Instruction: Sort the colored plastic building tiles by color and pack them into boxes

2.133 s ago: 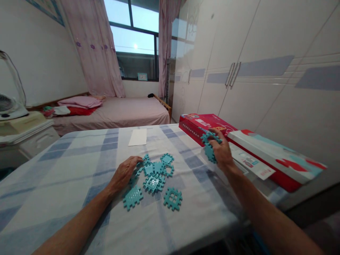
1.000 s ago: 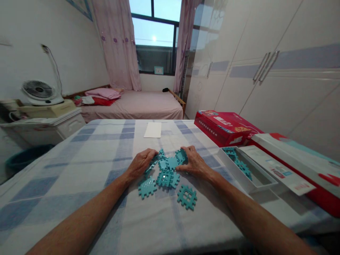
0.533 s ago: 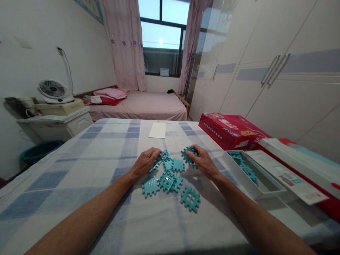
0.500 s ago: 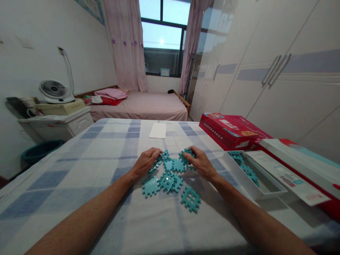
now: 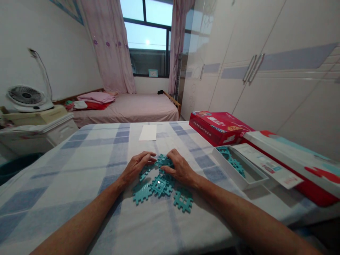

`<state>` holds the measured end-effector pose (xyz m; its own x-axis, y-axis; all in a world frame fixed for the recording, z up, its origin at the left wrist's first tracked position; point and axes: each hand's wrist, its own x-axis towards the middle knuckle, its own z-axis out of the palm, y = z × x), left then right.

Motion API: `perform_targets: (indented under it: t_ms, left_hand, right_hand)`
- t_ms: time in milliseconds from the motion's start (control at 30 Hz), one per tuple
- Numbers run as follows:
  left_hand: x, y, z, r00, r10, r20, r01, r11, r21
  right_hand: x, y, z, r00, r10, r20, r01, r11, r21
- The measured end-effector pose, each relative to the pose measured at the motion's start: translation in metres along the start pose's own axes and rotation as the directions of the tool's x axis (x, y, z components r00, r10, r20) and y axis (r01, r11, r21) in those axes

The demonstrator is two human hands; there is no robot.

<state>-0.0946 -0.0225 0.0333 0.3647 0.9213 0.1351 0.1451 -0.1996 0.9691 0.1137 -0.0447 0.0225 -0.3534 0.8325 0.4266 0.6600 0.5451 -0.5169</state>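
Observation:
Several teal toothed interlocking tiles lie in a loose cluster on the checked cloth in front of me. My right hand [image 5: 180, 169] has its thumb and fingers closed around a teal tile [image 5: 160, 160] at the back of the cluster. Fingers stretched out, my left hand [image 5: 136, 167] rests just left of that tile. Partly under its palm side is another tile [image 5: 144, 174]. Closer to me are a ribbed tile [image 5: 142, 193], overlapping window-patterned tiles [image 5: 160, 185], and a separate window tile [image 5: 183, 200] at the right. My right hand hides some pieces.
An open white box [image 5: 247, 185] with more teal tiles stands at the right. Beside it are a printed white flap [image 5: 268, 164], a red box [image 5: 215, 127] and a white-and-red box [image 5: 294, 159]. A white card [image 5: 148, 132] lies farther back on the cloth [image 5: 106, 152].
My right hand has moved left with its tile, closing the gap to my left hand. The left fingers have straightened. The view has turned slightly right.

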Motion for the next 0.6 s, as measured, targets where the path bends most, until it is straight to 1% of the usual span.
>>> perform_targets:
  t_ms: [100,167,200,233,267,333,367,433,467,533,567,600]
  left_hand:
    - [0.0,0.001,-0.001,0.999,-0.034,-0.018,0.034,0.999,0.015]
    - [0.0,0.0,-0.002,0.998,-0.058,-0.029,0.059,0.998,0.035]
    - [0.0,-0.001,-0.002,0.998,-0.064,-0.029,0.065,0.997,0.046]
    - [0.001,-0.001,-0.003,0.997,-0.068,-0.025,0.069,0.996,0.055]
    - [0.001,-0.002,-0.003,0.997,-0.069,-0.022,0.07,0.996,0.062]
    - [0.002,-0.003,-0.004,0.997,-0.071,-0.021,0.072,0.995,0.07]
    - [0.002,-0.003,-0.004,0.997,-0.072,-0.023,0.073,0.995,0.073]
    - [0.002,-0.002,-0.003,0.997,-0.07,-0.029,0.072,0.994,0.081]
    - [0.002,-0.001,-0.003,0.997,-0.069,-0.03,0.071,0.994,0.088]
    - [0.001,0.001,-0.002,0.997,-0.072,-0.035,0.075,0.992,0.104]
    - [0.001,0.002,-0.001,0.996,-0.076,-0.04,0.08,0.991,0.111]
    - [0.001,0.003,-0.001,0.996,-0.081,-0.045,0.086,0.989,0.118]
  right_hand:
    - [0.0,-0.006,0.0,0.999,-0.041,-0.032,0.042,0.999,0.034]
    - [0.002,-0.009,-0.011,0.997,-0.025,-0.079,0.03,0.998,0.061]
    - [0.002,-0.011,-0.021,0.992,0.008,-0.126,0.001,0.998,0.07]
    - [0.001,-0.011,-0.036,0.981,0.056,-0.186,-0.043,0.996,0.072]
    - [-0.002,-0.011,-0.053,0.96,0.111,-0.255,-0.097,0.993,0.064]
    - [-0.013,-0.006,-0.094,0.902,0.205,-0.38,-0.218,0.976,0.01]
    - [-0.021,0.0,-0.115,0.877,0.233,-0.42,-0.275,0.961,-0.042]
    - [-0.041,0.018,-0.152,0.84,0.285,-0.462,-0.391,0.908,-0.149]
    - [-0.052,0.03,-0.167,0.822,0.316,-0.475,-0.451,0.869,-0.202]
    - [-0.073,0.054,-0.186,0.799,0.39,-0.457,-0.541,0.798,-0.265]
    - [-0.082,0.065,-0.191,0.799,0.428,-0.422,-0.564,0.778,-0.278]
    - [-0.09,0.074,-0.194,0.809,0.456,-0.371,-0.566,0.774,-0.282]
